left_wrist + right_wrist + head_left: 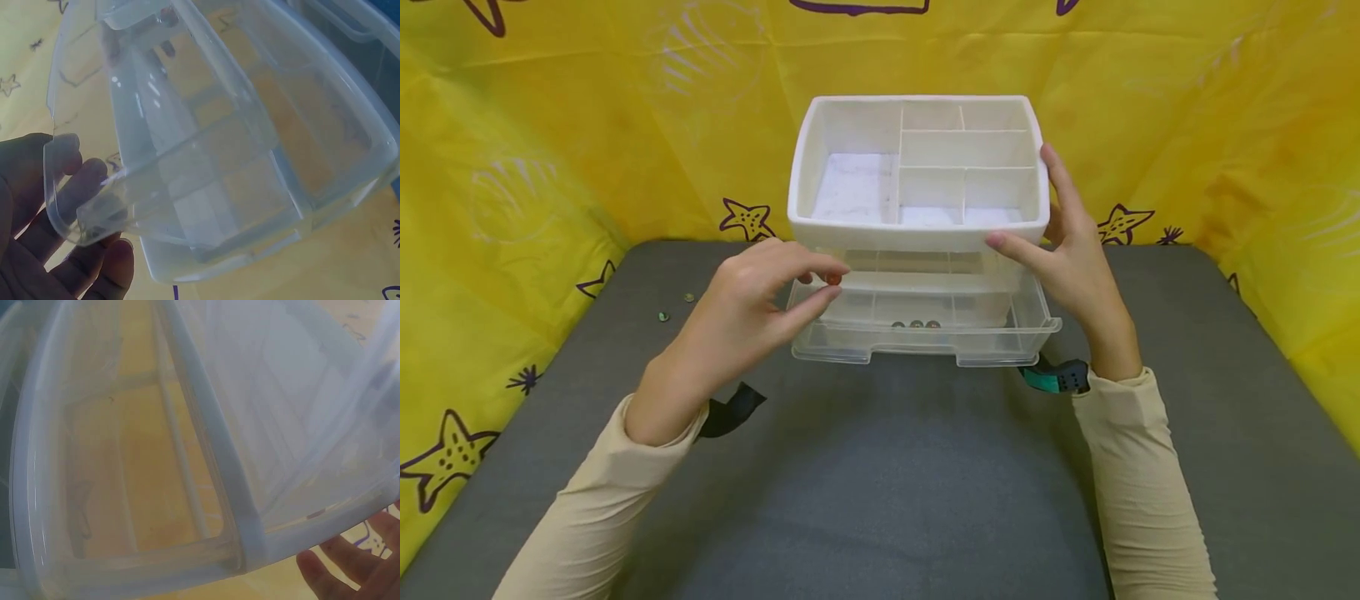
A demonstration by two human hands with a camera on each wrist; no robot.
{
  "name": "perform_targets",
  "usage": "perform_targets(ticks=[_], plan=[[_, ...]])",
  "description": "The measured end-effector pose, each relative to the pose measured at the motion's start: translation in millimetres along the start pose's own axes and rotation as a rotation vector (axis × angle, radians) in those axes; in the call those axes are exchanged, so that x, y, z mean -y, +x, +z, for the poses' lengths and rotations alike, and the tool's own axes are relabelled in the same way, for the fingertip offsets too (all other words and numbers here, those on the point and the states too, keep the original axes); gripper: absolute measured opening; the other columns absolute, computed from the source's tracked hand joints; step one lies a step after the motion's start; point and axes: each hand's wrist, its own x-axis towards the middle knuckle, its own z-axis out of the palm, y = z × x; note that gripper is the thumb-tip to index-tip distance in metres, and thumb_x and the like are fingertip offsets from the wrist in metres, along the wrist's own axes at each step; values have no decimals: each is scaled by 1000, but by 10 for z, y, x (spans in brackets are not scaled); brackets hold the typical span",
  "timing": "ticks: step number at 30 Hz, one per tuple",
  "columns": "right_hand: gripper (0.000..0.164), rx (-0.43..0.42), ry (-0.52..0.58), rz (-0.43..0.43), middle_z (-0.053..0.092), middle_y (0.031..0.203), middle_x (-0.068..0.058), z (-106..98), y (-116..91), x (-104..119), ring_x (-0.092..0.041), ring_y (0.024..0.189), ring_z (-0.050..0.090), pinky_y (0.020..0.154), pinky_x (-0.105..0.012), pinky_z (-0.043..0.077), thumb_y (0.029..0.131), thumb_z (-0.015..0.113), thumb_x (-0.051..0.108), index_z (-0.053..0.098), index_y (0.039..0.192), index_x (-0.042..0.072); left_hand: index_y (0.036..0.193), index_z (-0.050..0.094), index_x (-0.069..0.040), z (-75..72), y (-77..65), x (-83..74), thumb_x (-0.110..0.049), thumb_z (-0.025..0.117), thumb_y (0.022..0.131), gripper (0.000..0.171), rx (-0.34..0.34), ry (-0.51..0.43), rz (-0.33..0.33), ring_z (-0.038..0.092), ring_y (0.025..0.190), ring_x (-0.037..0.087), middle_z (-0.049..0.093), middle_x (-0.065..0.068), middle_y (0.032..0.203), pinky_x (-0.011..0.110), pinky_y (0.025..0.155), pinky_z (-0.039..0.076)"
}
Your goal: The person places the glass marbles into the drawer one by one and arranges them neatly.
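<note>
My left hand [737, 292] pinches a small orange-red marble [833, 279] between thumb and fingertips, over the left side of a pulled-out clear drawer [913, 340]. Three marbles [916, 324] lie inside that drawer, near its front wall. The drawer belongs to a white plastic organizer box [917, 236] with a divided top. My right hand [1075, 250] grips the box at its right front corner, thumb on the front rim and fingers along the side. In the left wrist view, fingers [69, 225] show beside the drawer's clear corner; the marble is not visible there.
Two small greenish marbles [663, 317] lie on the grey tabletop [880, 483] to the left of the box. A yellow cloth [625, 108] with drawn starfish hangs behind and at both sides. Dark straps [733, 410] show at the wrists.
</note>
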Motion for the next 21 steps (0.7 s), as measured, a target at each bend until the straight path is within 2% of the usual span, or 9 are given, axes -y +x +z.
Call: perform_targets(ticks=[9, 21], plan=[[96, -1, -1, -3, 41, 153, -2, -4, 0, 6, -27, 122, 56, 80, -16, 55, 84, 78, 10, 22, 158, 34, 101, 73, -4, 91, 80, -15, 1, 74, 84, 17, 42, -49, 16, 64, 85, 18, 74, 5, 92, 30, 79, 52], [96, -2, -10, 4, 43, 151, -2, -4, 0, 6, -26, 121, 57, 81, -17, 55, 84, 78, 11, 22, 157, 35, 103, 73, -6, 192, 158, -27, -4, 73, 87, 16, 123, -85, -33, 64, 86, 18, 74, 3, 94, 33, 79, 54]])
